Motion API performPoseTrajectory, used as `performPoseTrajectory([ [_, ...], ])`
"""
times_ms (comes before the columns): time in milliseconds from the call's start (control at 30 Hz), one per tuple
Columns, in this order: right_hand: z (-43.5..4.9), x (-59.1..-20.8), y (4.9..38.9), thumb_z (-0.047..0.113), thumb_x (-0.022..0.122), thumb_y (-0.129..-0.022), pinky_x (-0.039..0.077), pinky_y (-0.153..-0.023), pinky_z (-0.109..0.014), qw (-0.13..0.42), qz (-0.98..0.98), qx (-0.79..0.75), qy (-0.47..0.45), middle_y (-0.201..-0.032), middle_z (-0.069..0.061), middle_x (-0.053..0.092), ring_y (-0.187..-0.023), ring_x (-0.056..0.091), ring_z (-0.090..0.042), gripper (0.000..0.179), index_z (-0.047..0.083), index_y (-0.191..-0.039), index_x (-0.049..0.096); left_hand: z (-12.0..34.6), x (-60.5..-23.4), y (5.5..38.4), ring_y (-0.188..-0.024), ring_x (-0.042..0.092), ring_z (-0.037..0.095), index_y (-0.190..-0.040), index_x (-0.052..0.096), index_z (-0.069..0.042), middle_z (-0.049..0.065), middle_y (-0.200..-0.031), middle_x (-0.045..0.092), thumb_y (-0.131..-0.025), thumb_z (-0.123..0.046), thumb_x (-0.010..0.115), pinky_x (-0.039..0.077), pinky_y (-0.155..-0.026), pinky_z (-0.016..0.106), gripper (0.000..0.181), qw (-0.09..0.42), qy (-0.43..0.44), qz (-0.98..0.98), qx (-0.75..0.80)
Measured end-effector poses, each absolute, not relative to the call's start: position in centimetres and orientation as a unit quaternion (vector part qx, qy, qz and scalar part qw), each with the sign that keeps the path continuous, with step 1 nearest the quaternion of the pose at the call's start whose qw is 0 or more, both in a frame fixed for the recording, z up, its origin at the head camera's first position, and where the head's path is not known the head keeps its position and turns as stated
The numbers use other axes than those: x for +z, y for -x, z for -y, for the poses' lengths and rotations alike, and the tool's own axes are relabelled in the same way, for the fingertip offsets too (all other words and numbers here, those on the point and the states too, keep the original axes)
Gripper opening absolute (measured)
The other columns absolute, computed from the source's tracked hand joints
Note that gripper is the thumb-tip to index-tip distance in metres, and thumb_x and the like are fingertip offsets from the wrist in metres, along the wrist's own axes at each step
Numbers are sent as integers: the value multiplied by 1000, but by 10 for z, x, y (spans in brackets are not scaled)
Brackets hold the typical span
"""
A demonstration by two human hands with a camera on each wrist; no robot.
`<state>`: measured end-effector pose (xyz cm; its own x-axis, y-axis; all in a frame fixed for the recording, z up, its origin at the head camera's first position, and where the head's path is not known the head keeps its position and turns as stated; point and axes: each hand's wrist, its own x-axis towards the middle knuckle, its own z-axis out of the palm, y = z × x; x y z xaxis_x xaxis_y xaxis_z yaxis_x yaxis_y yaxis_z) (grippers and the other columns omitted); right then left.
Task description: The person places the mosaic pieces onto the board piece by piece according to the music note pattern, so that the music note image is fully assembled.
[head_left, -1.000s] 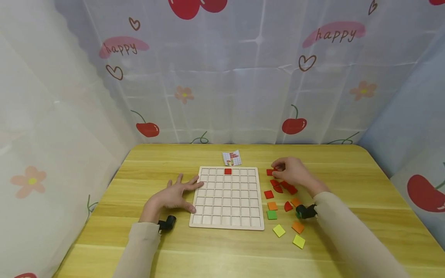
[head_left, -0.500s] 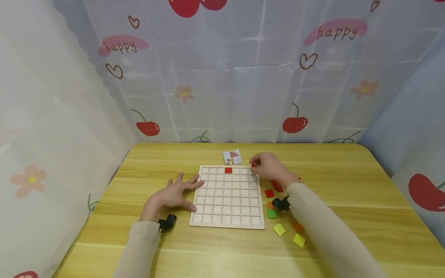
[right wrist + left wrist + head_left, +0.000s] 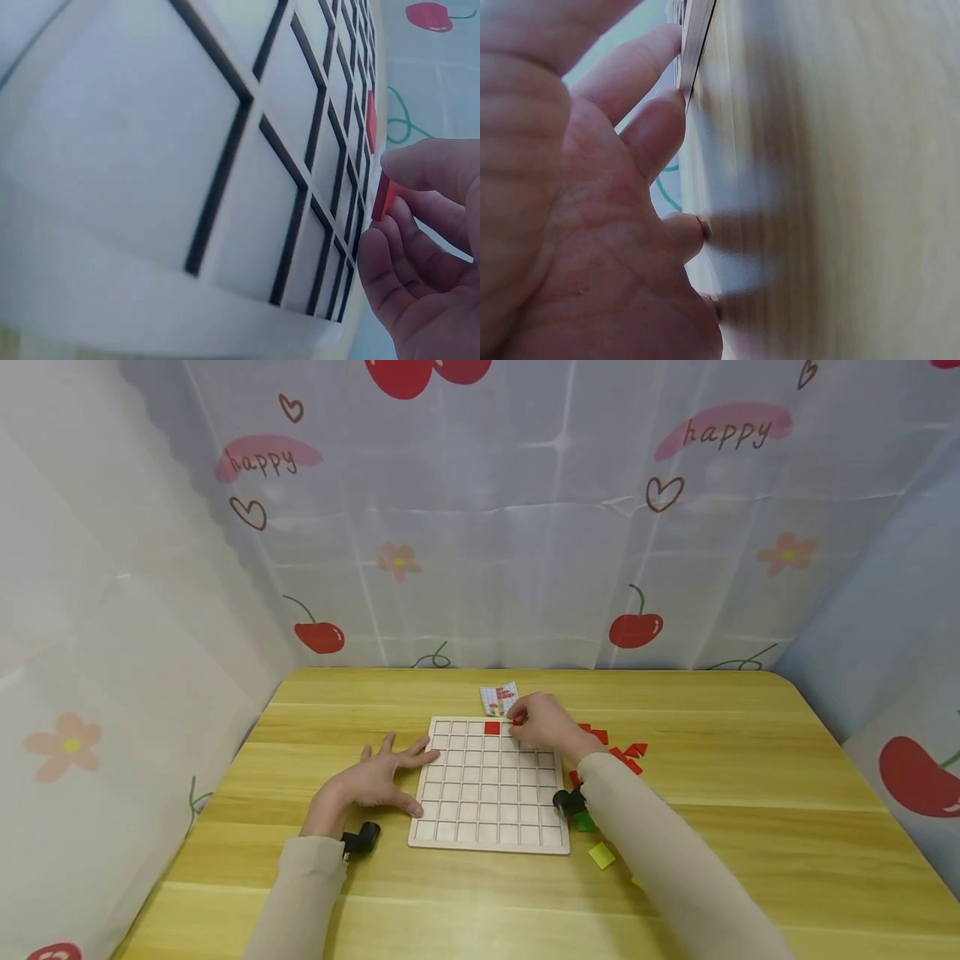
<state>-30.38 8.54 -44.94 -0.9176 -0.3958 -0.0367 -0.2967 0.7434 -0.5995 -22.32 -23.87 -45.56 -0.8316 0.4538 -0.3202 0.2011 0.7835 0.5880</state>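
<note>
A pale wooden grid board (image 3: 480,812) lies on the table, with one red square tile (image 3: 492,727) set in its back row. My right hand (image 3: 545,723) is over the back row, just right of that tile. Between its thumb and fingers it pinches another red tile (image 3: 385,196), seen edge-on in the right wrist view; its full shape is hidden. My left hand (image 3: 372,778) spreads its fingers at the board's left edge. In the left wrist view, fingertips (image 3: 667,112) touch the board's side and others rest on the table.
A small printed pattern card (image 3: 497,699) lies behind the board. To the right are several red pieces (image 3: 633,750), a green tile (image 3: 585,823) and a yellow tile (image 3: 602,856), partly covered by the right sleeve. A patterned curtain (image 3: 480,568) stands behind the table.
My right hand has picked up a red tile from the loose pieces and carried it left, over the board's back row. The left hand has stayed in place.
</note>
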Motion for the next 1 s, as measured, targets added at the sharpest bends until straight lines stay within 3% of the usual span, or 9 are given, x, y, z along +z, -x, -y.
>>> performPoseTrajectory([
  [533,-72,-454,296,11,71,-95,57,-92,-40,83,-924,-329,174,-113,-11,73,-99,65,-22,27,4,-120,74,239,-457,223,-157,-19,45,-158,43,-34,-7,-173,17,-74,-45,89,-16,-118,74,96,226,-186,-916,275],
  [1000,-71,-457,299,5,71,-96,58,-91,-38,74,-919,-349,169,-107,-9,76,-101,69,-23,18,4,-112,77,240,-462,225,-157,-19,45,-157,43,-34,-7,-174,17,-76,-43,89,-17,-117,74,94,222,-192,-914,280],
])
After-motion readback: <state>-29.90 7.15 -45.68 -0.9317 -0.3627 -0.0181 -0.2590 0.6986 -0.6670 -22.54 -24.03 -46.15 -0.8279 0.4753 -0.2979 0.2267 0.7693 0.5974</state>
